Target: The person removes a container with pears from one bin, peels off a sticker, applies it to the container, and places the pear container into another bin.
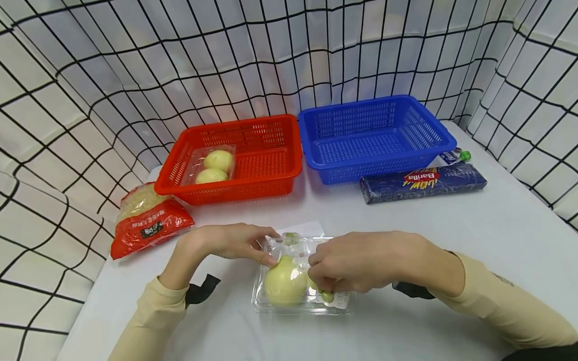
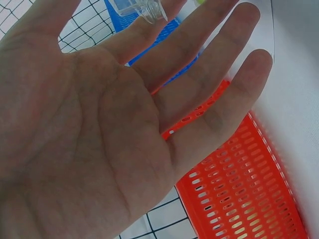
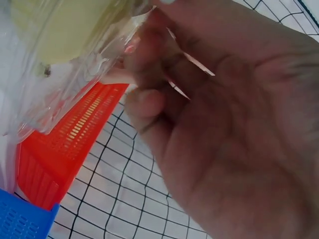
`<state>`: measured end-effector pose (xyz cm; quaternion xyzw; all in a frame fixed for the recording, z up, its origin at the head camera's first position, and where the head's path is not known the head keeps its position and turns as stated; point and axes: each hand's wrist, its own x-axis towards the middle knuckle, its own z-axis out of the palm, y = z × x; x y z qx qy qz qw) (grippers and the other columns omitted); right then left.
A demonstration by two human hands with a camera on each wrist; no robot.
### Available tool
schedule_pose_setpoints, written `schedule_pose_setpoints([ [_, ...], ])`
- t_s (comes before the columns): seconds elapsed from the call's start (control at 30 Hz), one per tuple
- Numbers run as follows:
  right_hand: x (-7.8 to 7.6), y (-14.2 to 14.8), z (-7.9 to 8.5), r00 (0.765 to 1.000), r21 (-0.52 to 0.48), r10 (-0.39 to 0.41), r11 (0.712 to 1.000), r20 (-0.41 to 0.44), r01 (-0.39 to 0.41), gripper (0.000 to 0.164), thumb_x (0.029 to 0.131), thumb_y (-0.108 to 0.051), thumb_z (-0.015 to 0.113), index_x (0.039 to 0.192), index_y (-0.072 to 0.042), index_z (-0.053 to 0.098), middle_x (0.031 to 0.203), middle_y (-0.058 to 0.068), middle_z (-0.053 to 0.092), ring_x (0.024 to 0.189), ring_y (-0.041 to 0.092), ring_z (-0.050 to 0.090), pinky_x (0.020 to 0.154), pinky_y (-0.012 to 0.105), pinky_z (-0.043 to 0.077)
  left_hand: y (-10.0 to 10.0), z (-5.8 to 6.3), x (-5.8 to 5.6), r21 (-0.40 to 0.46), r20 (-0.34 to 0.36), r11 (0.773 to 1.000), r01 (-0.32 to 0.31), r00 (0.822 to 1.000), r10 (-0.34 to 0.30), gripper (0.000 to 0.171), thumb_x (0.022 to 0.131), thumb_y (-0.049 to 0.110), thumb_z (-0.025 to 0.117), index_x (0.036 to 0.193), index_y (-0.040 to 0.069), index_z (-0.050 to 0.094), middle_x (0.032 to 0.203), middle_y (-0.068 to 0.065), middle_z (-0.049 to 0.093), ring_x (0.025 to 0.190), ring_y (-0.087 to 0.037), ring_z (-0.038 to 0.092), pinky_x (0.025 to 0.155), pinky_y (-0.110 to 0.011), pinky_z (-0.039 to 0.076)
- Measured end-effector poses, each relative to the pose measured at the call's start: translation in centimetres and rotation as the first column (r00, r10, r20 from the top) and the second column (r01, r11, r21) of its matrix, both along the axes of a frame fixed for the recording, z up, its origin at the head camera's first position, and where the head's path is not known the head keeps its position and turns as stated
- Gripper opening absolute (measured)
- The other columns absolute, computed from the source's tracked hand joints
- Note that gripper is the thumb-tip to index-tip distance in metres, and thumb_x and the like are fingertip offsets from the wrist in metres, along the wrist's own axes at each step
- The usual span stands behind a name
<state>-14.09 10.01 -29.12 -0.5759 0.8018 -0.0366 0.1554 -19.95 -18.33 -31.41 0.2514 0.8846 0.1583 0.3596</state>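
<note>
A clear plastic clamshell box lies in front of the person, with a pale yellow-green round fruit inside. A second fruit is mostly hidden behind the right hand. The left hand is at the box's far left corner, thumb on the plastic. Its fingers stretch out straight in the left wrist view, the box corner against the index finger. The right hand reaches over the box's right side, fingers curled, pinching at the plastic. In the right wrist view its fingertips are at the box edge.
Behind stand a red basket holding another fruit box, and a blue basket. A red-labelled bag lies left; a dark blue Barilla box and a small packet lie right. Black wire mesh surrounds the table.
</note>
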Motion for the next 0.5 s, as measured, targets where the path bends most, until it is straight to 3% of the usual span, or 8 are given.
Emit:
schedule_pose_setpoints([
  [0.1, 0.36, 0.21, 0.20, 0.992, 0.052, -0.079, 0.996, 0.096, 0.075, 0.021, 0.093, -0.010, 0.072, 0.091, -0.026, 0.060, 0.086, -0.015, 0.053, 0.077, 0.000, 0.049, 0.068, 0.015, 0.045, 0.05, 0.03, 0.02, 0.005, -0.003, 1.000, 0.003, 1.000, -0.003, 0.070, 0.091, 0.054, 0.071, 0.148, 0.017, 0.052, 0.134, -0.008, 0.067, 0.123, -0.026, 0.064, 0.107, -0.049, 0.053],
  [0.27, 0.62, 0.48, 0.34, 0.982, 0.127, -0.131, 0.985, 0.138, 0.114, 0.034, 0.088, -0.006, 0.078, 0.098, -0.030, 0.054, 0.094, -0.017, 0.052, 0.085, 0.001, 0.050, 0.076, 0.017, 0.047, 0.18, 0.06, 0.01, 0.001, -0.007, 1.000, 0.012, 1.000, -0.012, 0.070, 0.091, 0.054, 0.071, 0.148, 0.017, 0.052, 0.134, -0.010, 0.067, 0.122, -0.026, 0.065, 0.106, -0.048, 0.053],
  [0.5, 0.50, -0.39, -0.34, 0.988, 0.090, 0.009, 0.996, 0.153, -0.023, 0.042, 0.090, -0.002, 0.073, 0.112, -0.029, 0.051, 0.103, -0.014, 0.049, 0.098, 0.001, 0.045, 0.088, 0.015, 0.045, 0.14, -0.05, 0.01, 0.001, 0.002, 1.000, 0.013, 1.000, -0.013, 0.069, 0.092, 0.052, 0.071, 0.147, 0.016, 0.052, 0.134, -0.010, 0.067, 0.121, -0.026, 0.065, 0.105, -0.048, 0.054],
])
